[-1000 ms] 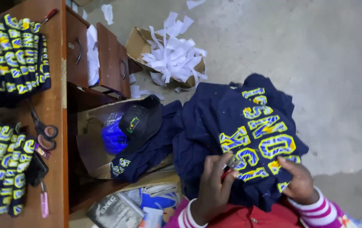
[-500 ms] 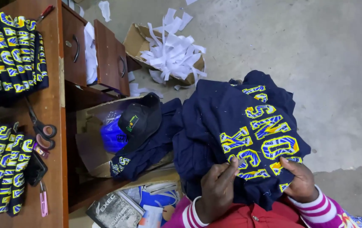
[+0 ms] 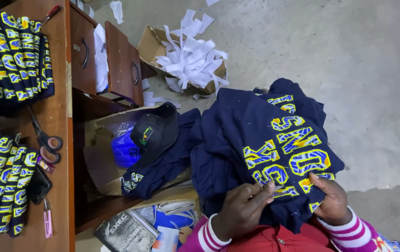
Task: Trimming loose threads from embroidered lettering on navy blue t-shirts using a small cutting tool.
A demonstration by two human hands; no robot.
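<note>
A navy garment (image 3: 256,135) with large yellow and blue appliqué letters lies across my lap. My left hand (image 3: 242,207) rests on its lower part, fingers bunched and pinching something thin and pale at the letters. My right hand (image 3: 330,200) grips the garment's edge just beside the lowest letters, thumb on top. Both wrists show pink and white striped cuffs. A second navy piece (image 3: 162,168) trails off to the left toward a cardboard box.
A wooden desk (image 3: 58,112) on the left carries stacks of folded navy lettered garments (image 3: 11,60), scissors (image 3: 46,140) and a pink tool (image 3: 47,224). A cardboard box (image 3: 100,163) holds a black cap (image 3: 155,130) and blue bag. Another box of white paper scraps (image 3: 190,58) sits on the concrete floor.
My left hand has shifted slightly right along the letters. The garment has barely moved and my right hand keeps its grip.
</note>
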